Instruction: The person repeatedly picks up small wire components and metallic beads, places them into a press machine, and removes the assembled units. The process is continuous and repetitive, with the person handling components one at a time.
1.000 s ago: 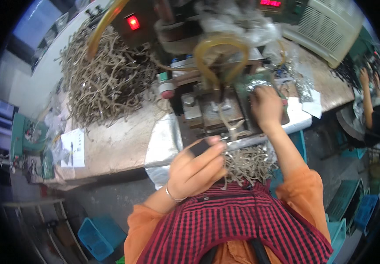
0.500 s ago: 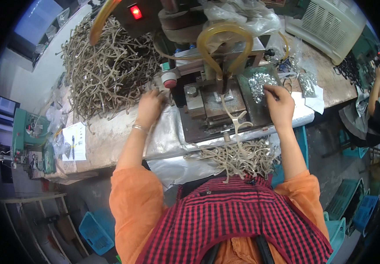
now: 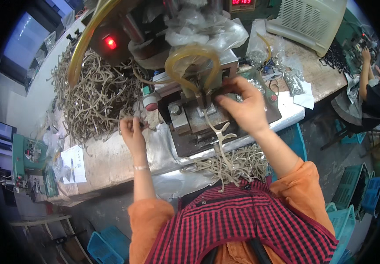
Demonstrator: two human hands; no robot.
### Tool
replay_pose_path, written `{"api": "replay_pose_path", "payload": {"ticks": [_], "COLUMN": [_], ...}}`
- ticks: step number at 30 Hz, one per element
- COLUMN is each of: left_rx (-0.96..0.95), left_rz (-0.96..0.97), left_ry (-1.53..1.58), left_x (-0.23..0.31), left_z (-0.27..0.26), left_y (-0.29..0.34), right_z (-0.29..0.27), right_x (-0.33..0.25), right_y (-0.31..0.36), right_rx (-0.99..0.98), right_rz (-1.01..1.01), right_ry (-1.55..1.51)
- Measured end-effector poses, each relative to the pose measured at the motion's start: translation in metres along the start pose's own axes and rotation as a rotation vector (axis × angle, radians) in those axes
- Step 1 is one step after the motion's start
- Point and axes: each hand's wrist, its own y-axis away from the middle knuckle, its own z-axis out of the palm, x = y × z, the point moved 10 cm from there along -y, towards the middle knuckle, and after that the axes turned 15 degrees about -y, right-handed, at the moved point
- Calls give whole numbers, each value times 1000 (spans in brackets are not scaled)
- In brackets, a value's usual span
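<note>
The left hand [image 3: 132, 132] is at the near edge of the big heap of pale forked strips [image 3: 95, 94], which spreads up and to the left of it on the worktop [image 3: 106, 160]; the fingers are closed narrow, pinching something small at the tips, probably one strip, but I cannot tell for sure. The right hand [image 3: 242, 110] is on the metal press block [image 3: 198, 121] in the middle, its fingers bent and pressing on the top of the block, just beside the amber tube loop [image 3: 192, 61]. One pale forked piece [image 3: 220, 132] lies on the block directly under this hand, with its long axis running from the machine toward the person, so the right hand is much nearer to it than the left one. A second pile of finished pieces [image 3: 234, 165] lies below the front edge of the block. Between the two hands stands a red round button [image 3: 151, 104]. Far right, another person [image 3: 372, 88] sits at a separate place.
</note>
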Motion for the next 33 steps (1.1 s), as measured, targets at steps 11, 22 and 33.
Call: {"api": "replay_pose_path", "payload": {"ticks": [11, 22, 33], "left_rx": [-48, -297, -397], "left_rz": [694, 1299, 1286], "left_ry": [187, -413, -438], "left_x": [260, 264, 260], "left_z": [32, 98, 125], "left_y": [43, 141, 136], "right_z": [31, -86, -53], "right_x": [9, 43, 45], "right_y": [14, 28, 16], "right_rx": [47, 78, -149], "right_rz": [202, -176, -362], "right_ry": [-301, 1165, 961]}}
